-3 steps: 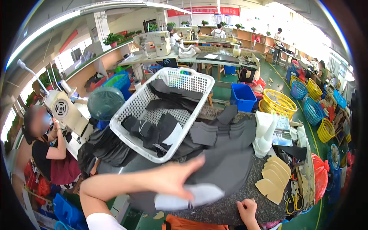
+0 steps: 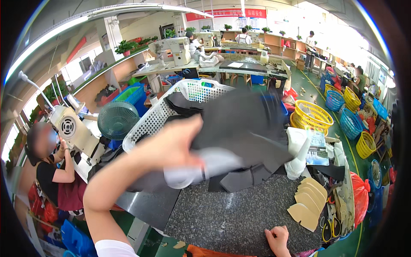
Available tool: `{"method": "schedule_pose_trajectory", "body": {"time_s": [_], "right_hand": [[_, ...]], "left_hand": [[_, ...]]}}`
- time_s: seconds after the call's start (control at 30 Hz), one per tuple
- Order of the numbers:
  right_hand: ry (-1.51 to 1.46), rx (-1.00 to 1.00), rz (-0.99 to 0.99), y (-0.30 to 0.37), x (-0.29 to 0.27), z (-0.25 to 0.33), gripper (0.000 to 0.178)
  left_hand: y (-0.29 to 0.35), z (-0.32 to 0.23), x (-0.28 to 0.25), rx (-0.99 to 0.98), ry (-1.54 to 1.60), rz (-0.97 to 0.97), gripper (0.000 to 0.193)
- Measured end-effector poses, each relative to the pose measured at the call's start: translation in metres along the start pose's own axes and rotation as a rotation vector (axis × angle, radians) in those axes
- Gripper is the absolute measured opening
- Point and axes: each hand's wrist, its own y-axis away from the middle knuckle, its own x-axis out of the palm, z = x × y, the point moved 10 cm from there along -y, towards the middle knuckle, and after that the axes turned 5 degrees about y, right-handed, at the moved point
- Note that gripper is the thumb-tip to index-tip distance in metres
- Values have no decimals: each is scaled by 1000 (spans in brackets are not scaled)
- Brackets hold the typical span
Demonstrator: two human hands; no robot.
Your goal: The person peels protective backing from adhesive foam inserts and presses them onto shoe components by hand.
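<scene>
Blurred by motion, my left hand (image 2: pixel 175 143) grips a large black cut piece (image 2: pixel 239 113) of sheet material with a whitish patch (image 2: pixel 218 162) along its near side. The piece is raised over the table and hides part of the white plastic basket (image 2: pixel 150 118), which has more black pieces in it. Under and beyond it lie stacked black pieces (image 2: pixel 246 177) on the speckled dark tabletop (image 2: pixel 205 214). My right hand (image 2: pixel 278 239) rests closed near the table's front edge, with nothing seen in it. Several tan curved pieces (image 2: pixel 308 203) lie fanned out to its right.
Yellow-handled scissors (image 2: pixel 330 229) lie at the right edge. White foot-shaped forms (image 2: pixel 296 152) stand behind the tan pieces. A green fan (image 2: pixel 117 120) is at the left, near a person at a sewing machine (image 2: pixel 70 124). Yellow baskets (image 2: pixel 314 115) stand beyond the table.
My left hand has moved up and away from me, lifting the black piece off the near tabletop toward the basket. My right hand has stayed in place.
</scene>
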Motion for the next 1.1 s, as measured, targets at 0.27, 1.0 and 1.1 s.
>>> {"method": "schedule_pose_trajectory", "body": {"time_s": [0.27,1.0,1.1], "right_hand": [[33,-61,37,-11,13,16,33],[393,-236,105,-16,-71,58,19],[154,39,-503,44,-230,85,8]], "left_hand": [[-122,132,-62,400,-681,-824,52],[-4,7,-6,329,64,-939,50],[22,5,62,298,241,-793,50]]}}
